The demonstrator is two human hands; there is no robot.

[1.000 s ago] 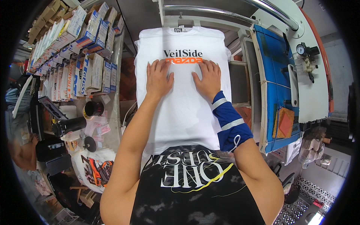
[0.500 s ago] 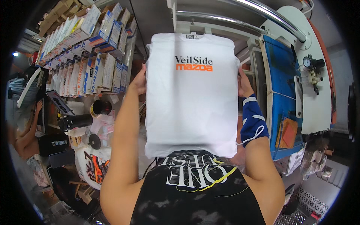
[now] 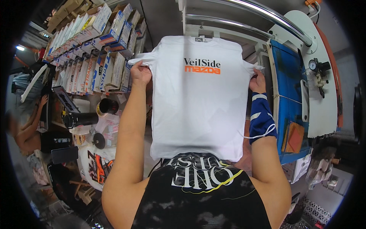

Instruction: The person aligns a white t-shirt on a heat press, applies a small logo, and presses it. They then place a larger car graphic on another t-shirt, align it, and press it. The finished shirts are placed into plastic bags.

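Note:
A white T-shirt (image 3: 196,107) lies face up in front of me, with a black and orange printed chest design and a dark label at the collar. My left hand (image 3: 141,74) is closed on its left sleeve, which is drawn out sideways near the shoulder. My right hand (image 3: 257,82), above a blue band on my forearm, grips the opposite sleeve in the same way. The surface under the shirt is mostly hidden by it.
Left are rows of cardboard boxes (image 3: 93,26), black cylinders (image 3: 78,120), a printed shirt (image 3: 100,170) and another person (image 3: 32,133) at work. Right are a blue-padded panel (image 3: 286,76), an orange pad (image 3: 293,137) and a pressure gauge (image 3: 313,65). Chrome bars (image 3: 228,21) cross the back.
My hands moved from the chest print outward to the shirt's sides, and now pull both sleeves out. The shirt has shifted slightly right and down in view.

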